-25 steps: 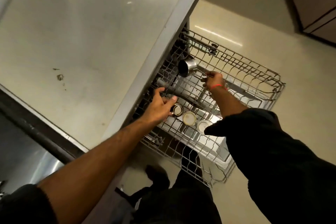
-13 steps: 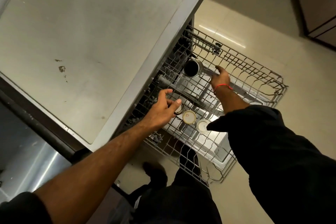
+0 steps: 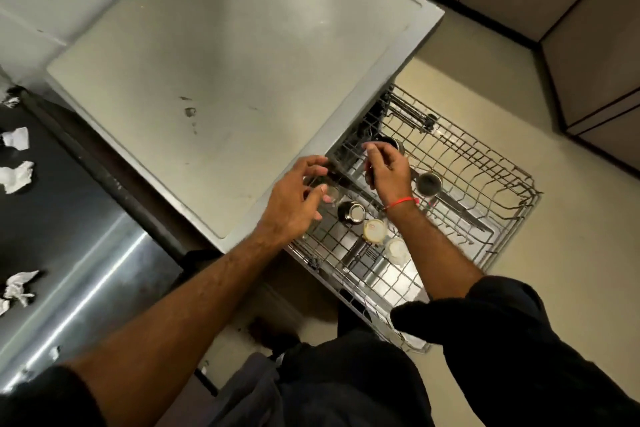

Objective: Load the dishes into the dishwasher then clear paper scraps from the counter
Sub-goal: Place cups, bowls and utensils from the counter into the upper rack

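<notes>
Both hands hover over the pulled-out dishwasher rack (image 3: 485, 184), close together near its inner left part. The left hand (image 3: 298, 201) has its fingers spread and loosely bent, holding nothing; it hangs above the edge where the dishwasher top (image 3: 225, 80) meets the rack. The right hand (image 3: 388, 173) is just beside it, fingers relaxed and slightly bent downward, with nothing visibly in its grip; a red thread (image 3: 401, 202) circles its wrist.

In the rack, a small metal pot (image 3: 428, 183) with a long handle sits to the right of the right hand, its dark opening facing up. A second dark cup (image 3: 389, 144) shows partly behind the fingertips of the right hand. Below the hands a metal cup (image 3: 351, 212) lies tilted, a cream-coloured round container (image 3: 374, 229) stands next to it, and a clear glass (image 3: 396, 250) stands next to that, the three forming a row. Another glass (image 3: 330, 194) sits partly hidden under the left hand.

On the dark bench (image 3: 52, 218) at the far left lie several crumpled paper scraps (image 3: 15, 177), well apart from the rack. The person's dark sleeves and trousers fill the bottom of the view.
</notes>
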`<state>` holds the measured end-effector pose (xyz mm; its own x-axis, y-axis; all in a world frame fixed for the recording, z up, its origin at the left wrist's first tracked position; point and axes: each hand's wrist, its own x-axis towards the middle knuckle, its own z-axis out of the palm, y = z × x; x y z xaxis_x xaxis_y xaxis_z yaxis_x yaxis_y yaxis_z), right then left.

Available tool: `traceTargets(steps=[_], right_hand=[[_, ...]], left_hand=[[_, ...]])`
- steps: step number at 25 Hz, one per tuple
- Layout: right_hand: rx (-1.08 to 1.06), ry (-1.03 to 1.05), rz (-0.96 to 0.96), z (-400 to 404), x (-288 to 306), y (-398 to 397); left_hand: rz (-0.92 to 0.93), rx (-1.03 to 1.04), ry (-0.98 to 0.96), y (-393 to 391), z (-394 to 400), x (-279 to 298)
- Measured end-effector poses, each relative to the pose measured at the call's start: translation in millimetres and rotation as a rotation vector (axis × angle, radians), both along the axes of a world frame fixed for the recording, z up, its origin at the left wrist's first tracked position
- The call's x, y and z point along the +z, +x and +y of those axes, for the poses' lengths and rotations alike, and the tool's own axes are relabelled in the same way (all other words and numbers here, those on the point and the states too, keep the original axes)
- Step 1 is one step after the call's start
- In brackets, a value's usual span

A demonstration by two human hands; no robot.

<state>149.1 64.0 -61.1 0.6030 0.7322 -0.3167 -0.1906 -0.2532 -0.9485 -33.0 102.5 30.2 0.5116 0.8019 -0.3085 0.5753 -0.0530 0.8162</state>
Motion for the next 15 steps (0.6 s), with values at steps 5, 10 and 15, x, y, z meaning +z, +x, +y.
traceTargets(steps=[5, 10, 15], right_hand=[[0.235, 0.204, -0.018, 23.7, 84.6, -115.5], [0.578, 0.228, 0.025, 48.9, 126.5, -260.4], [0.809, 0.176, -0.016, 74.9, 138.1, -401.7]], left_hand=[[-0.089, 0.314, 0.147, -102.4, 9.6, 25.4], [-0.152, 0.519, 0.281, -247.4, 18.9, 32.6], [-0.118, 0.728, 0.391, -388.9, 19.0, 37.1]])
